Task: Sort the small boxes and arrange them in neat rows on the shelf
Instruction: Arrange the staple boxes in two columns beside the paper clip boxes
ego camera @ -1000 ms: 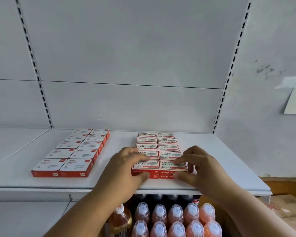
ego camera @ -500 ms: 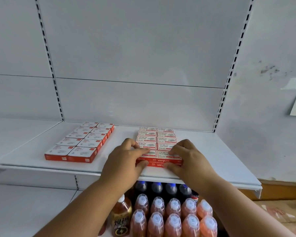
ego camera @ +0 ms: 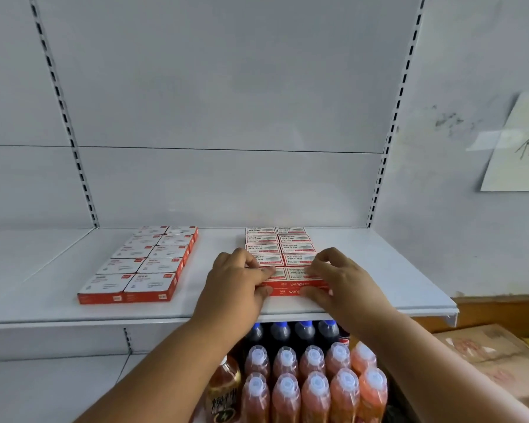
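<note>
"wenguxe", "24/6" on small boxes (ego camera: 290, 283)

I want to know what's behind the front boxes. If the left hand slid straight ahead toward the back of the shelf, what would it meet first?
Probably the next boxes of the same right-hand block: the left hand grips the front boxes, and rows continue behind them to the back panel. Its outer fingers might pass along the block's left edge; depth is unclear.

white shelf (ego camera: 379, 288), two box blocks (ego camera: 141, 267)

On the shelf (ego camera: 379, 270), the staple boxes (ego camera: 280, 247) lie two abreast in rows running back to the rear panel. A second block of boxes (ego camera: 147, 264) lies left of them, well apart. Below the shelf's front edge stand bottles (ego camera: 315, 389); cartons (ego camera: 495, 355) lie right of these.
</note>
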`<state>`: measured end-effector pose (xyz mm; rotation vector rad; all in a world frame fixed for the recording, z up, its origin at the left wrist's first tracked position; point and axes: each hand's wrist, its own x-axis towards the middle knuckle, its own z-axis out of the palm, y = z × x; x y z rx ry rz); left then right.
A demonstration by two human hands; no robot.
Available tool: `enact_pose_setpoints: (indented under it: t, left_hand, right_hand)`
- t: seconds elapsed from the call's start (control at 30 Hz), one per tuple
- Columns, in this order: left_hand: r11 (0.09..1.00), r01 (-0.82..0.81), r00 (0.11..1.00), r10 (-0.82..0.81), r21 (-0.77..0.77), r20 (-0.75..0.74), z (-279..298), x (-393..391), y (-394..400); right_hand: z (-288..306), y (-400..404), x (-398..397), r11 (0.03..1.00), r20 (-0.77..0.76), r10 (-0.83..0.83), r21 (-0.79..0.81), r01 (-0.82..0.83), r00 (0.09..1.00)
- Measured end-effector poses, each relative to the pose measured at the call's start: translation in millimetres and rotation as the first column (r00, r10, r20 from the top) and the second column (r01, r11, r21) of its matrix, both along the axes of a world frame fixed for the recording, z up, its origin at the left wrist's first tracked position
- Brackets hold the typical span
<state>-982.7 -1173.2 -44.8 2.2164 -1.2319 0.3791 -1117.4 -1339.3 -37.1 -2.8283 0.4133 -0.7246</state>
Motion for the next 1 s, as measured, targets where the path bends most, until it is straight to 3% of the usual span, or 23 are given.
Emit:
enact_pose_setpoints:
  t: [0.17, 0.33, 0.63, 0.8, 0.9, 1.0]
  left_hand:
    - [0.999, 0.034, 0.999, -0.035, -0.013, -0.018, 0.5, 4.1, 4.1]
    - [0.997, 0.002, 0.991, -0.013, -0.078, -0.137, 2.0, 10.1, 14.7]
    - [0.993, -0.031, 0.984, 0.010, -0.115, -0.176, 0.5, 9.5, 15.1]
    - [0.995, -0.036, 0.986, 0.019, -0.098, -0.166, 1.0, 6.7, 15.8]
    - [0.995, -0.043, 0.979, 0.025, -0.085, -0.204, 4.2, 8.5, 16.6]
    - [0.993, -0.061, 0.937, 0.022, -0.101, -0.348, 10.5, 10.3, 16.2]
  right_hand:
    - [-3.3, 2.4, -1.2, 0.999, 0.028, -0.027, -0.028, 0.027, 0.999]
    - [-9.2, 3.9, -0.1, 0.996, 0.096, -0.072, -0.046, 0.076, 0.993]
    - [-11.7, 1.5, -0.7, 0.952, 0.150, 0.006, -0.303, 0.040, 0.989]
    - [-11.9, -0.4, -1.5, 0.934, 0.130, 0.031, -0.356, 0.018, 0.991]
    - [-11.8, -2.5, -3.3, 0.970, 0.113, 0.002, -0.242, 0.025, 0.994]
    - [-5.7, -3.8, -3.0, 0.990, 0.177, -0.113, 0.109, 0.094, 0.978]
